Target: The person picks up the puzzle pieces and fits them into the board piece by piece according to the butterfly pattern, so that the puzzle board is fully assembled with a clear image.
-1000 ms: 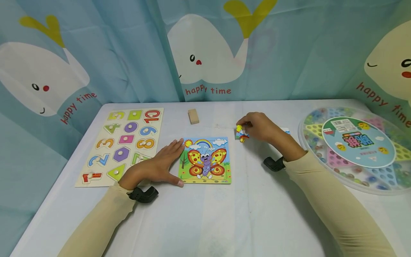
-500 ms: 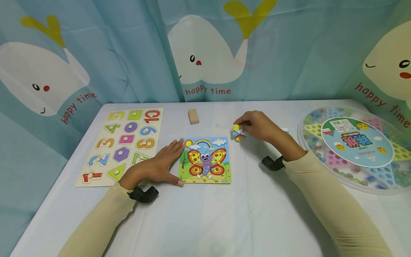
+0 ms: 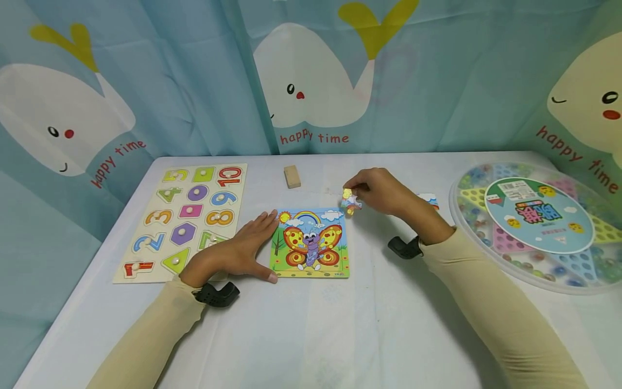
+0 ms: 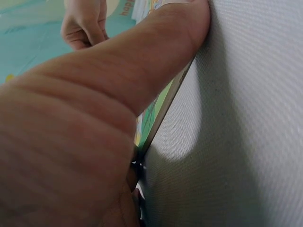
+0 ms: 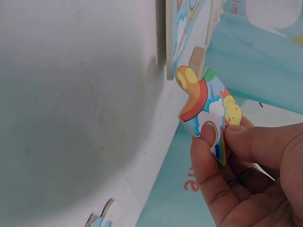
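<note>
Above the worktop (image 3: 316, 329), by the upper-right corner of the butterfly puzzle (image 3: 312, 243): right hand (image 3: 383, 191) pinches a jigsaw piece (image 3: 351, 203).
Risk: grip is one end only; clipping the butterfly puzzle's edge could twist it loose. Most of the jigsaw piece juts past thumb and fingertip. Left hand (image 3: 237, 253), fingers spread, lies at the left edge.
</note>
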A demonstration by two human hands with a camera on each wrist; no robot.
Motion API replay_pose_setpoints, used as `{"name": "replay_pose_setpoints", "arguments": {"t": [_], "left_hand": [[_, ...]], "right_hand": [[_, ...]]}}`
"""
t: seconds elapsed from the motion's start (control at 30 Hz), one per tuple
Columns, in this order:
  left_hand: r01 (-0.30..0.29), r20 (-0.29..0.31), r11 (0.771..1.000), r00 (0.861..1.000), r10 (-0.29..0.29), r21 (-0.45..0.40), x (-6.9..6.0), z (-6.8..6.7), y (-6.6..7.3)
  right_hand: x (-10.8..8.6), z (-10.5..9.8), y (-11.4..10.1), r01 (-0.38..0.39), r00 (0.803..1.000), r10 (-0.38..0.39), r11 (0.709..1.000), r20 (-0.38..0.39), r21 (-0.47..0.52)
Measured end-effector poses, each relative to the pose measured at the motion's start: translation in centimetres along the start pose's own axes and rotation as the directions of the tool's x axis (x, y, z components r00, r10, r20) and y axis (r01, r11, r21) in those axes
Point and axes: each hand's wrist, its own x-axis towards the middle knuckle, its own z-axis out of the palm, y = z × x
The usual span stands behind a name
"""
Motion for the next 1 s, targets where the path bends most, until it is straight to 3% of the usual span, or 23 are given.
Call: {"name": "replay_pose_setpoints", "arguments": {"t": [0.73, 1.0], "left_hand": [[0.011, 0.006, 1.000, 1.000, -0.011, 0.010, 0.0, -0.1, 0.1], [0.021, 0.011, 1.000, 1.000, -0.021, 0.007, 0.0, -0.2, 0.2]], "right_hand": [[1.9, 2.3, -3.3, 0.068, 0.998, -0.069, 0.996, 0.008, 0.057], [2.4, 3.7, -4.4, 0.064, 0.996, -0.070, 0.993, 0.062, 0.095]]}}
